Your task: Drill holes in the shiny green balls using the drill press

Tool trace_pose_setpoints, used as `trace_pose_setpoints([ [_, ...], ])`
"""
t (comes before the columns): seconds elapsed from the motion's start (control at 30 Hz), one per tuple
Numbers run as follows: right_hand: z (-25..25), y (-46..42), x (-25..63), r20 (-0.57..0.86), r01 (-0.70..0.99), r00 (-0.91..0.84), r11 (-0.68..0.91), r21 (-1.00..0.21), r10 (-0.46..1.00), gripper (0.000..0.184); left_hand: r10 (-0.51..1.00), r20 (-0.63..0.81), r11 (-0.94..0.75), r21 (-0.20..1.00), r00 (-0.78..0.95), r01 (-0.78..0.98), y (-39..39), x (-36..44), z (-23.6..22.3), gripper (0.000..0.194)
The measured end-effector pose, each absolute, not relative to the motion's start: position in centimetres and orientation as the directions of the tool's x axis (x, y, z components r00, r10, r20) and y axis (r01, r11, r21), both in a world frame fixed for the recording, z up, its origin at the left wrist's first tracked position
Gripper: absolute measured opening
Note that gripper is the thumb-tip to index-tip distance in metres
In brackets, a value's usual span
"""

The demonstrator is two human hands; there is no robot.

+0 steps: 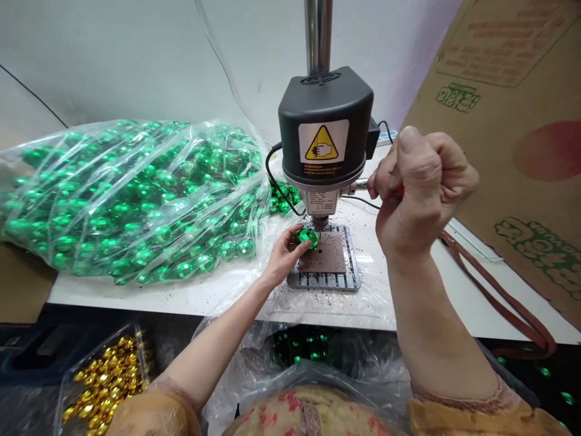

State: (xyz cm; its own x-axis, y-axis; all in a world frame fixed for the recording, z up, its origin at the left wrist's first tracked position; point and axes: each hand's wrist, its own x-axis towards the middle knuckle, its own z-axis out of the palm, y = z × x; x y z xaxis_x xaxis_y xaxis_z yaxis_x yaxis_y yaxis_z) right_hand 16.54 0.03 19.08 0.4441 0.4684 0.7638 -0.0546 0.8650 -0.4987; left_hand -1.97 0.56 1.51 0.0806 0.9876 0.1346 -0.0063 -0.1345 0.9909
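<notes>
My left hand [287, 249] is closed round a shiny green faceted ball [307, 238], fingers behind it and thumb in front. The ball is under the chuck of a small bench drill press [324, 130], over the left part of a brown square board [330, 257] with a dark hole. That board lies on the slotted metal base [354, 278]. Raised at the right of the machine, my right hand [420, 175] is wrapped round the drill press's feed handle, which it mostly hides; a bit of red shows between the fingers.
A big clear bag of green balls [136, 200] fills the table's left side. A cardboard box [512, 139] leans at the right, beside a brown strap [503, 297]. Dark shavings litter the table [372, 303]. Gold balls [106, 378] sit in a clear container below left; more green balls [302, 345] lie below the front edge.
</notes>
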Motion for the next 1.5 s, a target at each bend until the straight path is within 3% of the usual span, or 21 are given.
trace_pose_setpoints([
  [0.17, 19.1, -0.1, 16.5, 0.764, -0.043, 0.445, 0.863, -0.503, 0.468, 0.050, 0.973, 0.197, -0.212, 0.968, 0.120, 0.135, 1.2, -1.8, 0.3, 0.067],
  [0.6, 19.0, 0.0, 16.5, 0.793, -0.091, 0.435, 0.897, -0.432, 0.426, 0.045, 0.867, 0.424, -0.492, 0.806, 0.261, 0.328, 1.6, -1.7, 0.5, 0.055],
  [0.93, 19.0, -0.2, 16.3, 0.774, -0.073, 0.452, 0.883, -0.463, 0.443, 0.048, 0.936, 0.281, -0.337, 0.889, 0.212, 0.310, 0.1, -0.4, 1.1, 0.051],
  [1.07, 19.3, -0.1, 16.3, 0.772, -0.061, 0.455, 0.880, -0.471, 0.445, 0.048, 0.942, 0.290, -0.324, 0.920, 0.170, 0.223, 0.1, 0.1, 0.6, 0.055],
  [1.3, 20.1, 0.5, 16.6, 0.727, -0.181, 0.442, 0.846, -0.502, 0.526, 0.044, 0.939, 0.292, -0.324, 0.928, 0.183, 0.182, -0.5, 0.5, 0.7, 0.058],
  [1.5, 19.7, 0.3, 16.6, 0.754, -0.152, 0.445, 0.870, -0.468, 0.483, 0.044, 0.933, 0.295, -0.331, 0.929, 0.207, 0.166, -0.5, 0.1, 0.8, 0.060],
])
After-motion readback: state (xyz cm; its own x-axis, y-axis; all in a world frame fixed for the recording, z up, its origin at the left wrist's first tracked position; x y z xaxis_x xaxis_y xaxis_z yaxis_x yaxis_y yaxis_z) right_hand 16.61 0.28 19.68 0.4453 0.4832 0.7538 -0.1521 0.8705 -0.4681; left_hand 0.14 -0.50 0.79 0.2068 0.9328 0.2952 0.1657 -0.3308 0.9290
